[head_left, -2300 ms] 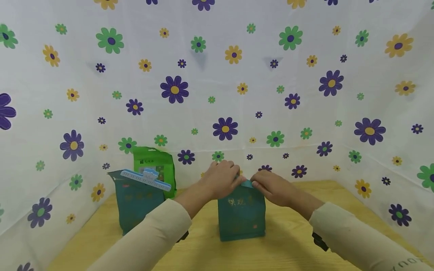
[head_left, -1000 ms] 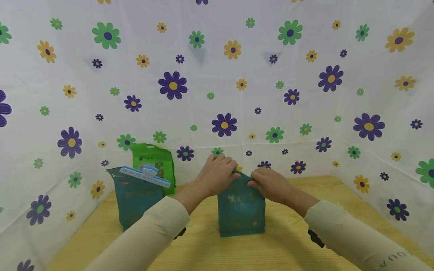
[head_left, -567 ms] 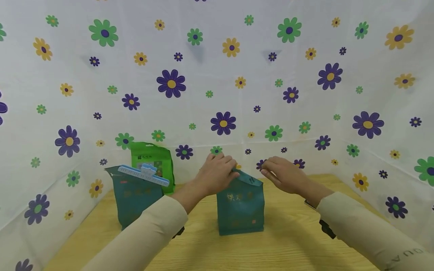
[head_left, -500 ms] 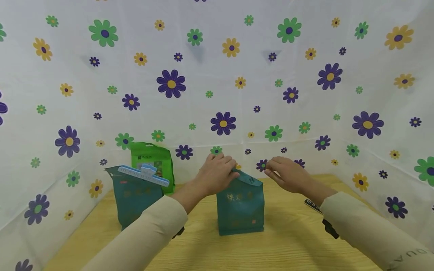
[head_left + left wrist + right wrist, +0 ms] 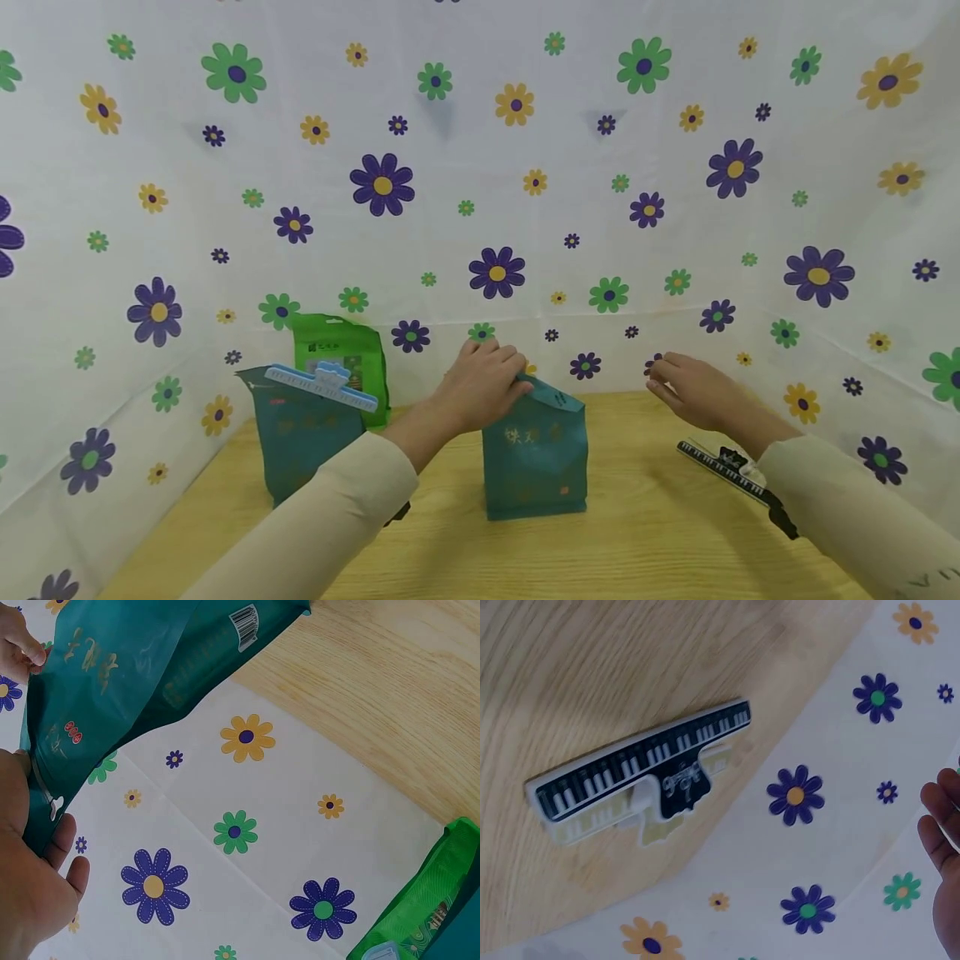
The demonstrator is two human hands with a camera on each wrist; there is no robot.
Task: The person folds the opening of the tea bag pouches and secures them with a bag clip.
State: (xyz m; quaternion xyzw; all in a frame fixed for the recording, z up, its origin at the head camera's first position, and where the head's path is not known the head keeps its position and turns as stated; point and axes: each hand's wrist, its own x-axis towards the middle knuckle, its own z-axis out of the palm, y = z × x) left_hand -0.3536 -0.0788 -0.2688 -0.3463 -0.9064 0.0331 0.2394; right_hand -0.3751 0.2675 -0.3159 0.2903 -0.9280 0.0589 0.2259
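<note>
Left hand (image 5: 486,387) grips the teal bag (image 5: 534,467), likely light and pliable, best held by its folded top (image 5: 557,396); right hand (image 5: 693,393) at its 2 o'clock, fingers loose

We now find the right hand (image 5: 701,398) off the teal bag (image 5: 534,458): its grip is gone, and it hovers well apart, between two and three o'clock from the bag. The bag's top corner (image 5: 574,404), between one and two o'clock, is now uncovered. At the hand's six o'clock, a black keyboard-patterned clip (image 5: 722,472) comes into view, almost clear of the right sleeve (image 5: 847,500).
</note>
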